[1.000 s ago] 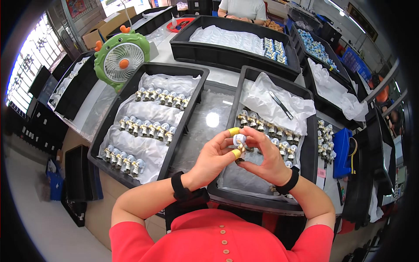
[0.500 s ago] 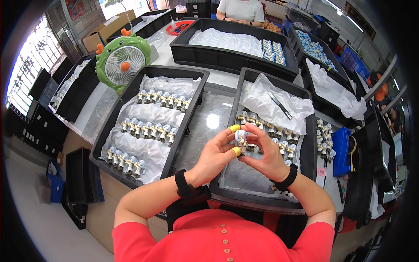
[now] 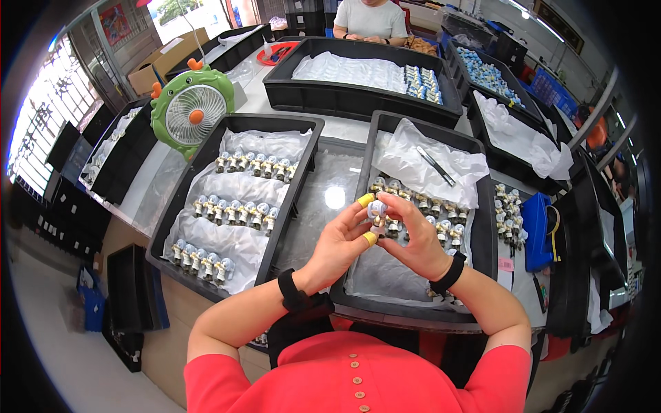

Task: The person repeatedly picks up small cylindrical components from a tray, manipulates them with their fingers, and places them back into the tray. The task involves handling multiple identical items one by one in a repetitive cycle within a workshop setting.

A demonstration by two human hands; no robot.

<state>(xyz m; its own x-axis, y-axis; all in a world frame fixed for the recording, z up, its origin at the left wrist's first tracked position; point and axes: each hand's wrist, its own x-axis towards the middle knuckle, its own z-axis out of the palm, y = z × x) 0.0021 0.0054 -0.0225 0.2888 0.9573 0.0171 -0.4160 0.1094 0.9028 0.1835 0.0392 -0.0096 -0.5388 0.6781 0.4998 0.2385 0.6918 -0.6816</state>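
Observation:
A small figurine [image 3: 376, 212] with a pale blue head and cream body stands upright between my hands, above the right-hand black tray [image 3: 490, 234]. My left hand [image 3: 339, 239], with yellow covers on two fingertips, grips it from the left by finger and thumb. From the other side, the fingers of my right hand [image 3: 418, 241] close round its head and base. Behind them, rows of similar figurines [image 3: 451, 233] lie in that tray, partly hidden by my right hand. White tissue [image 3: 406, 148] with a pair of dark tweezers [image 3: 436, 166] on it covers the tray's far part.
At left, another black tray [image 3: 180, 206] holds three rows of figurines on tissue. A green fan [image 3: 195, 113] stands beyond it. More figurines [image 3: 509, 217] and a blue bin [image 3: 537, 230] are at right. Across the table, a person [image 3: 372, 20] sits behind a long tray [image 3: 358, 96].
The view has shifted slightly. Both hands keep hold of the figurine in nearly the same place, and its tilt seems slightly changed.

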